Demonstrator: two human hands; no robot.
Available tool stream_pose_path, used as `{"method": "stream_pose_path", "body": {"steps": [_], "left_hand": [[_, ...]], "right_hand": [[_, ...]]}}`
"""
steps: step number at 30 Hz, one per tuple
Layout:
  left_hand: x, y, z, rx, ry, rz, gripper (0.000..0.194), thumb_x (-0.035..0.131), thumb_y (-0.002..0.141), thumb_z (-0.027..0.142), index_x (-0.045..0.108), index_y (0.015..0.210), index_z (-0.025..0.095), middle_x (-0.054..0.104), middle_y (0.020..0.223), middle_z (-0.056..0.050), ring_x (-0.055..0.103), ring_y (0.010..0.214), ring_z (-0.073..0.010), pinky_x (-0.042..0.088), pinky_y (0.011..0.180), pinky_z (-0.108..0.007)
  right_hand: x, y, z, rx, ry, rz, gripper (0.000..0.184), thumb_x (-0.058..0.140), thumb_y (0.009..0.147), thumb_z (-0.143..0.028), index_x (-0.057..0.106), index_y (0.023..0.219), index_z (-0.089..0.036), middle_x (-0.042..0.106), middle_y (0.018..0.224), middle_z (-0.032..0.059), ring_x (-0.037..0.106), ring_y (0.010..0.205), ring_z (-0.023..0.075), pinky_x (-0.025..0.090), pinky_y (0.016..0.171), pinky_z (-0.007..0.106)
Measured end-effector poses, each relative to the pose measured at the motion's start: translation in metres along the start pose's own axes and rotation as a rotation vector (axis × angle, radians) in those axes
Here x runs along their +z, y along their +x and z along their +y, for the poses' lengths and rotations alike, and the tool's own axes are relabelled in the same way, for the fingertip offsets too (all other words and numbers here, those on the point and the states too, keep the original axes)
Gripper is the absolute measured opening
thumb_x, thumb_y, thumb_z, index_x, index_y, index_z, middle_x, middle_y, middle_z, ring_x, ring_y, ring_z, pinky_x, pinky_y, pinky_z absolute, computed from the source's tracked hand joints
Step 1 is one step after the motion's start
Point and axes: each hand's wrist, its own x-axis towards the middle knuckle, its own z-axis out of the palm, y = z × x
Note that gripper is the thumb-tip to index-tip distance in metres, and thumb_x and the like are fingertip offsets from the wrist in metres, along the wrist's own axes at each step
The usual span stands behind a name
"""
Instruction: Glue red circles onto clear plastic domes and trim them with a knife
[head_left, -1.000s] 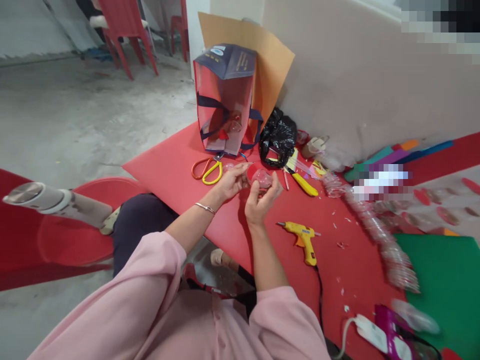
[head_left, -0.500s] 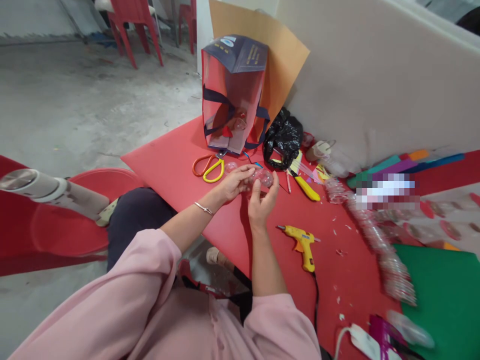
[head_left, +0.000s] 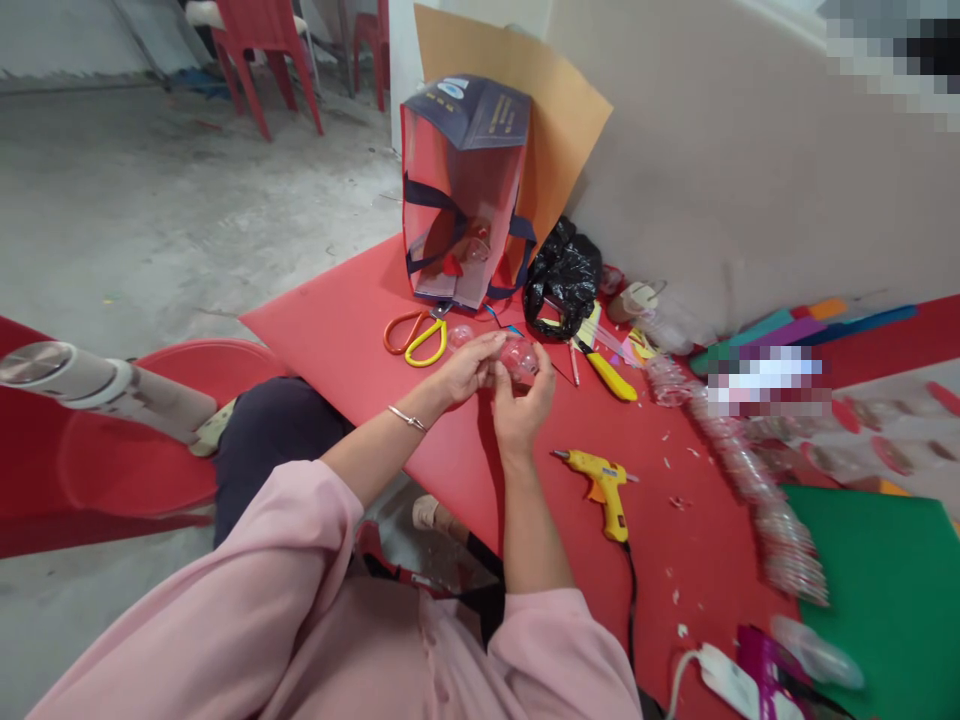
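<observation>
Between my hands, above the red table, is a clear plastic piece with rounded bumps (head_left: pixel 519 356); its exact kind I cannot make out. My left hand (head_left: pixel 474 368) is closed on its left side, fingertips together. My right hand (head_left: pixel 523 400) grips the other side, thumb in front and fingers curled around the far edge. Just beyond my left hand lies another clear round plastic piece (head_left: pixel 460 336). Scissors with one orange and one yellow handle (head_left: pixel 426 345) rest beside it. A yellow glue gun (head_left: pixel 606 482) lies on its side to the right of my right forearm.
A shopping bag (head_left: pixel 466 130) stands open at the back, beside a black plastic bag (head_left: pixel 564 280). A yellow-handled cutter (head_left: pixel 611 375) lies right of my hands. Stacked clear plastic cups (head_left: pixel 765 500) curve along the right, near a green sheet (head_left: pixel 892 590) and a white power strip (head_left: pixel 727 683).
My right thumb has shifted left and the right fingers have closed further around the clear plastic piece. My left hand has barely moved. The whole view has shifted slightly.
</observation>
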Motion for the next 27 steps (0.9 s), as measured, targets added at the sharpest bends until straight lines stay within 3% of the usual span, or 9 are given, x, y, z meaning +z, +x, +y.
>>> {"method": "stream_pose_path", "body": {"steps": [6,13,27], "left_hand": [[-0.0032,0.0016,-0.0023,0.029,0.009,-0.013,0.035,0.072,0.092,0.035,0.069,0.121,0.016,0.077,0.090,-0.007,0.074,0.070,-0.0172,0.059,0.066,-0.026],[-0.0047,0.0011,-0.0028,0.008,0.026,-0.028,0.038,0.070,0.093,0.035,0.067,0.125,0.014,0.077,0.089,-0.008,0.071,0.060,-0.0157,0.054,0.055,-0.023],[-0.0038,-0.0044,0.0012,0.013,0.043,-0.069,0.049,0.075,0.086,0.030,0.067,0.132,0.016,0.077,0.098,-0.010,0.074,0.071,-0.0180,0.059,0.070,-0.029]], "right_hand": [[-0.0018,-0.0018,0.0020,0.040,0.000,-0.065,0.072,0.060,0.098,-0.053,0.037,0.157,-0.019,0.052,0.151,0.0213,0.049,0.143,0.0339,0.043,0.117,0.060],[-0.0002,-0.0024,0.0068,-0.008,0.020,0.058,0.068,0.072,0.091,-0.053,0.050,0.147,-0.020,0.061,0.141,0.0175,0.060,0.131,0.0304,0.050,0.111,0.053],[-0.0011,-0.0016,0.0054,-0.003,0.126,0.105,0.066,0.080,0.087,-0.047,0.055,0.144,-0.023,0.065,0.141,0.0118,0.062,0.131,0.0262,0.050,0.112,0.048]]}}
